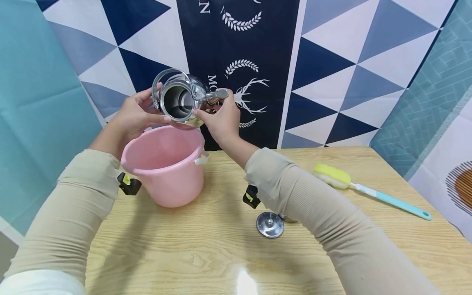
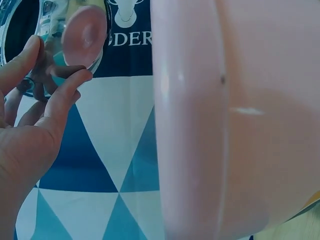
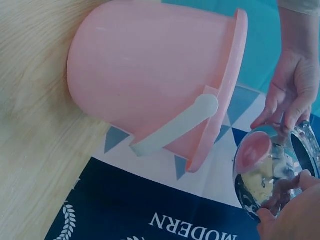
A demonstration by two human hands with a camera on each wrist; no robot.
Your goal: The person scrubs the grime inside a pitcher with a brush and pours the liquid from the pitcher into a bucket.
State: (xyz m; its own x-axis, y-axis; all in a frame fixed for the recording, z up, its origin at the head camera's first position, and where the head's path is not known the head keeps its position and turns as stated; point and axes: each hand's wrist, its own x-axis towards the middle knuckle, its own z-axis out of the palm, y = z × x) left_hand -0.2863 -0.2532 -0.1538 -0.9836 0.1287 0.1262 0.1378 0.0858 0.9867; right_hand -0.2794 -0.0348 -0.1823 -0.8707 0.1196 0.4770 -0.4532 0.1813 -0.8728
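Note:
A shiny metal kettle (image 1: 199,87) is held in the air over the far rim of a pink bucket (image 1: 177,184). It is tilted, its open mouth facing the head camera and its bail handle raised at the mouth. My left hand (image 1: 133,115) grips the kettle's left side, thumb near the mouth rim. My right hand (image 1: 225,122) holds the other side by the spout, thumb at the rim. In the right wrist view both hands are on the kettle (image 3: 255,182), and its polished side mirrors the bucket. The kettle's lid (image 1: 270,224) lies on the table below my right forearm.
A long-handled sponge brush (image 1: 333,176), yellow and white with a turquoise handle, lies at the table's right. Another small metal piece (image 1: 289,219) by the lid is partly hidden under my right sleeve. A patterned cloth (image 1: 328,73) hangs behind the wooden table (image 1: 177,254).

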